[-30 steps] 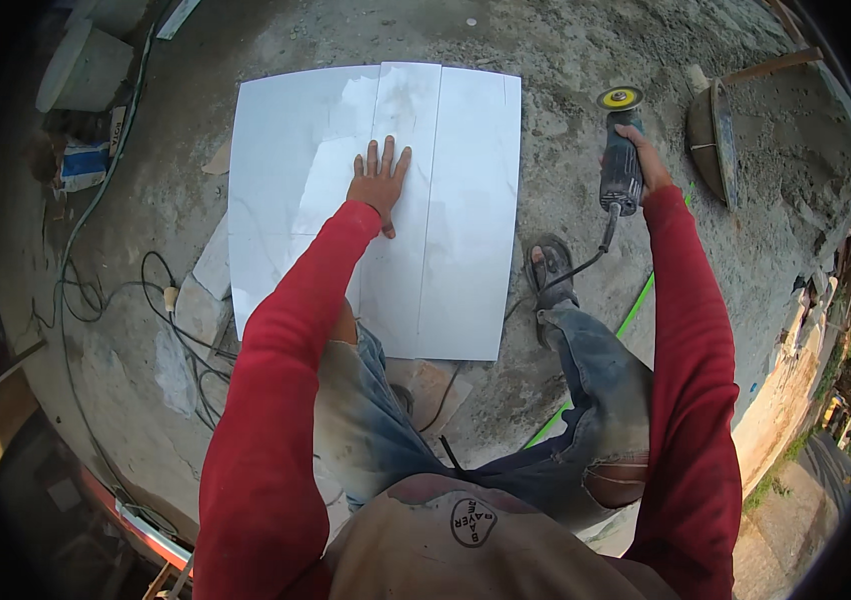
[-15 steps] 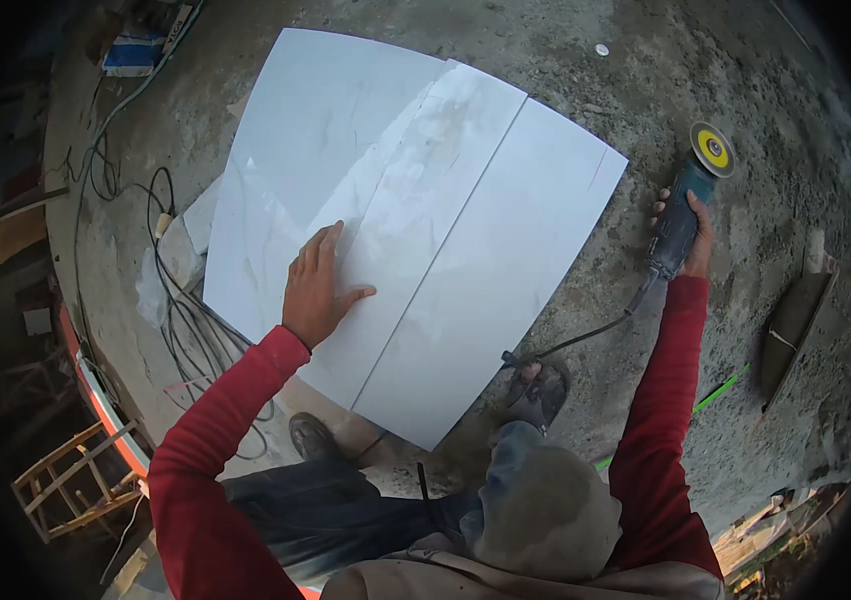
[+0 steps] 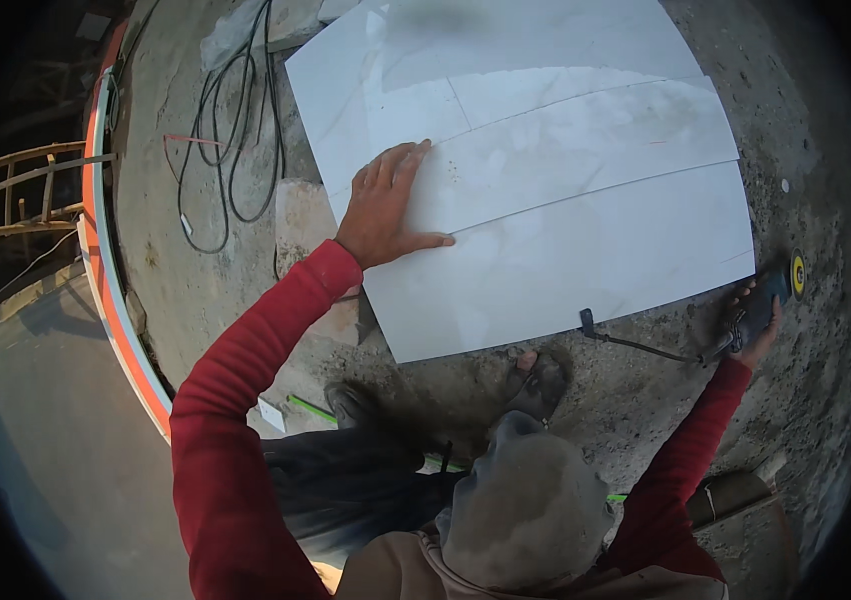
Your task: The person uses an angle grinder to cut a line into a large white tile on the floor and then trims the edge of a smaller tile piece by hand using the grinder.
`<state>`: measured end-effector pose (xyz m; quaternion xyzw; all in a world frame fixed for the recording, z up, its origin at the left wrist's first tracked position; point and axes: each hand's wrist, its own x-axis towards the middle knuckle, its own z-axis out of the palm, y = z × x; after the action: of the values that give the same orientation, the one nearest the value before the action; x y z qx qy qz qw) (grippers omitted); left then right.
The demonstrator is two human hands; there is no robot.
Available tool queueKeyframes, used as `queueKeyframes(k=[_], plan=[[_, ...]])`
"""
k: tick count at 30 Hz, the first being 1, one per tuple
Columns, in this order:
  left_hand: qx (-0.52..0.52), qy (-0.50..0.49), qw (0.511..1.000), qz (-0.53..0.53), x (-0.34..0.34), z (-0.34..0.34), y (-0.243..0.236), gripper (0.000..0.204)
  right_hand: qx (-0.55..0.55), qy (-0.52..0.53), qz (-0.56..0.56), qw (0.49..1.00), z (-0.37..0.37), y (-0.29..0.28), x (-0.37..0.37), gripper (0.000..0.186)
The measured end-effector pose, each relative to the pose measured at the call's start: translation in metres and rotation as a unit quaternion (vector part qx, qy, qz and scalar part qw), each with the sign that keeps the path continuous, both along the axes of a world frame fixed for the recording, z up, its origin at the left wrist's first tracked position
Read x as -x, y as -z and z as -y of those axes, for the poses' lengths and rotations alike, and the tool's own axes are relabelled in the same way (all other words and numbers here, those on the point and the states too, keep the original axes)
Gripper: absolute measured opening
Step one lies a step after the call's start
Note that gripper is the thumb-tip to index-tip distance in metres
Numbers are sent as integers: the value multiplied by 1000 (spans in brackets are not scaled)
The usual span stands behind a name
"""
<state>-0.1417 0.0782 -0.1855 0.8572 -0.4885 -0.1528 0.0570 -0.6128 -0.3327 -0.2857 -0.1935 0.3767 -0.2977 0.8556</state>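
Rough ground — right hand grips a grinder.

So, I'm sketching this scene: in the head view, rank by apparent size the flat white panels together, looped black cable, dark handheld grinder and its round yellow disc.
1. Flat white panels, together
2. Looped black cable, by its loops' spread
3. Dark handheld grinder
4. Round yellow disc

You're in soft, dim light here: the white tiles throw back the most, a hazy dark smudge blurs their far side, your angle grinder looks murky, and the concrete floor's edges bow into blackness.
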Motion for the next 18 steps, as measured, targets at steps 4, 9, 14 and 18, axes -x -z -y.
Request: queueKeyframes(k=[4, 9, 14, 18], plan=[[31, -8, 999, -14, -4, -2, 5, 119, 76, -39, -218, 972, -5, -13, -6, 46], [47, -7, 999, -3, -4, 2, -11, 121, 140, -89, -519, 838, -5, -8, 0, 56], [-4, 45, 998, 47, -10, 5, -55, 132, 243, -161, -631, 719, -3, 6, 14, 77], [-16, 14, 1000, -1, -10, -1, -85, 132, 279, -190, -666, 666, -5, 14, 6, 84]])
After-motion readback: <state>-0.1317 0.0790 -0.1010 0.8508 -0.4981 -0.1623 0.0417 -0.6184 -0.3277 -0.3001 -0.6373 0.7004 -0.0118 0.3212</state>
